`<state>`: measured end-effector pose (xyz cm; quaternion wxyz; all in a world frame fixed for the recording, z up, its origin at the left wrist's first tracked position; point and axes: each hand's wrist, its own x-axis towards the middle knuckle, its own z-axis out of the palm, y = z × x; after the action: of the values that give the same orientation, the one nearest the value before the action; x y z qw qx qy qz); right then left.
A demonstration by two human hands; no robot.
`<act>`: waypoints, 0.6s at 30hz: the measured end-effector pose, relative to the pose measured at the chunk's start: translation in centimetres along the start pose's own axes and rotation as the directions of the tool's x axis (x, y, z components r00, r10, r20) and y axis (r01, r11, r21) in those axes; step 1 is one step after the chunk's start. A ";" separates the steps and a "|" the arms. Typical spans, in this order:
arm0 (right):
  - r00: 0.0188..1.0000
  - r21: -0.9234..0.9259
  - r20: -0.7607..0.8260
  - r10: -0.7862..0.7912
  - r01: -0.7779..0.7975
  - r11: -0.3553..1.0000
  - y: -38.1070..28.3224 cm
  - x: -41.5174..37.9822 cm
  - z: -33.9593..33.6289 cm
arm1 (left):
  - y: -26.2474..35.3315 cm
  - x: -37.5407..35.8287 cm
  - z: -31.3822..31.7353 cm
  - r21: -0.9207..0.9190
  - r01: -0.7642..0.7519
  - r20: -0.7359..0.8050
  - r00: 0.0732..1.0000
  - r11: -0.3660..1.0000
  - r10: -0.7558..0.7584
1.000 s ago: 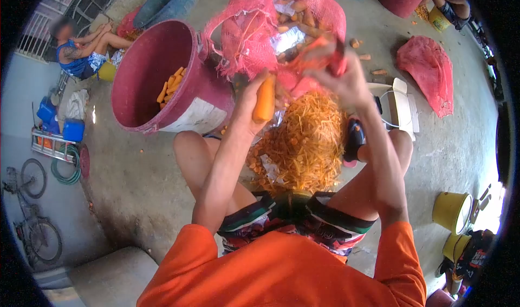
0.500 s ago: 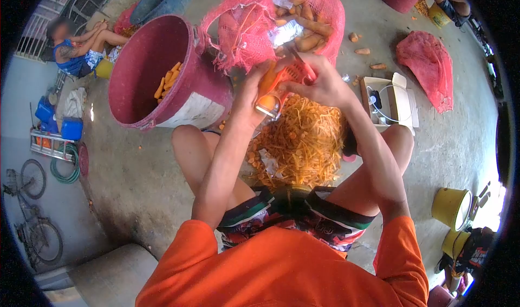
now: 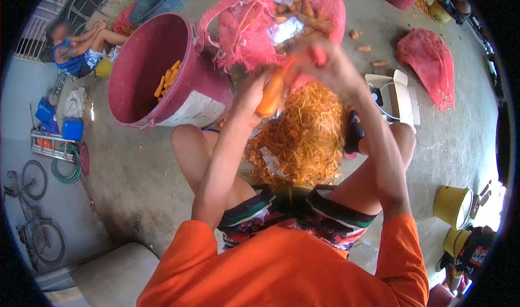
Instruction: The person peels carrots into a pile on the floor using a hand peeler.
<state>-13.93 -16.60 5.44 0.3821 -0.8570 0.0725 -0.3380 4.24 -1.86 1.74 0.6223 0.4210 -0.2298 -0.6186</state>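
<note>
My left hand (image 3: 250, 97) is closed around an orange carrot (image 3: 272, 95) whose thick end points down toward me. My right hand (image 3: 337, 67), smeared by motion, grips a red peeler (image 3: 318, 57) just up and right of the carrot. Whether the blade touches the carrot cannot be made out. Below both hands, between my legs, lies a heap of orange peelings (image 3: 309, 139) with scraps of carrot in it. Straight ahead, an open pink mesh sack (image 3: 244, 28) holds several unpeeled carrots.
A large maroon bucket (image 3: 208, 85) with peeled carrots inside stands at left. To the right are an opened cardboard box (image 3: 403, 93) and a red mesh sack (image 3: 428, 63). Yellow buckets (image 3: 450, 207) stand farther right. A person (image 3: 76, 52) sits at the far left.
My right hand has drawn the peeler up and away, leaving more of the carrot exposed. My left hand has stayed nearly in place, with the carrot turned slightly.
</note>
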 end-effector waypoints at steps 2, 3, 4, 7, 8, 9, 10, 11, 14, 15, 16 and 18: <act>0.972 0.053 -0.121 0.203 -0.198 0.979 1.2 0.4 -2.8 | 0.5 -0.3 0.1 0.014 0.023 -0.010 1.000 1.000 -0.023; 0.973 0.046 -0.122 0.197 -0.193 0.980 1.3 0.3 -2.6 | 0.9 -0.2 0.2 0.031 0.039 -0.022 0.999 0.999 -0.038; 0.986 0.121 -0.109 0.129 -0.116 0.986 1.2 0.1 -1.8 | 1.2 -0.1 0.2 0.032 0.051 -0.041 0.998 0.998 -0.050; 0.991 -0.056 0.091 -0.097 0.102 0.993 -2.2 -0.3 0.9 | 0.7 0.4 0.4 -0.080 0.029 -0.050 0.998 0.996 -0.033; 0.995 -0.077 0.093 -0.020 0.027 0.997 -2.1 -0.2 0.6 | 0.4 0.5 0.2 -0.116 0.020 0.014 1.000 0.993 -0.019; 0.994 -0.092 0.092 0.065 -0.057 0.994 -1.9 -0.4 0.3 | 0.2 0.5 -0.3 -0.114 0.030 0.008 1.000 0.993 -0.029; 0.994 -0.055 -0.001 0.112 -0.111 0.992 -0.6 -0.3 -0.3 | 0.0 0.3 -0.5 -0.050 0.047 0.020 0.999 0.998 -0.046; 0.985 -0.024 -0.092 0.149 -0.152 0.988 0.4 0.3 -1.6 | 0.4 0.2 -0.2 0.012 0.049 0.039 0.998 0.999 -0.050; 0.978 0.135 -0.115 0.172 -0.156 0.978 0.4 -0.2 -1.8 | 1.0 -0.4 0.3 -0.011 0.041 0.029 0.999 0.999 -0.040; 0.986 0.183 -0.076 0.150 -0.134 0.974 -0.2 -0.7 -1.1 | 1.0 -0.3 0.5 -0.034 0.005 0.026 1.000 0.999 -0.004; 0.997 0.100 0.025 0.076 -0.078 0.992 -2.8 -0.8 0.0 | 0.5 0.3 0.7 -0.060 -0.043 -0.053 0.998 0.997 0.040; 0.988 -0.043 0.129 0.083 -0.078 0.996 -3.4 -0.3 0.0 | 1.0 0.1 1.2 -0.052 -0.033 0.007 0.999 0.998 0.033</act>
<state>-14.56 -14.13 7.66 0.3830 -0.8808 0.0884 -0.2640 3.87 -2.32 3.19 0.6424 0.3985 -0.2229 -0.6155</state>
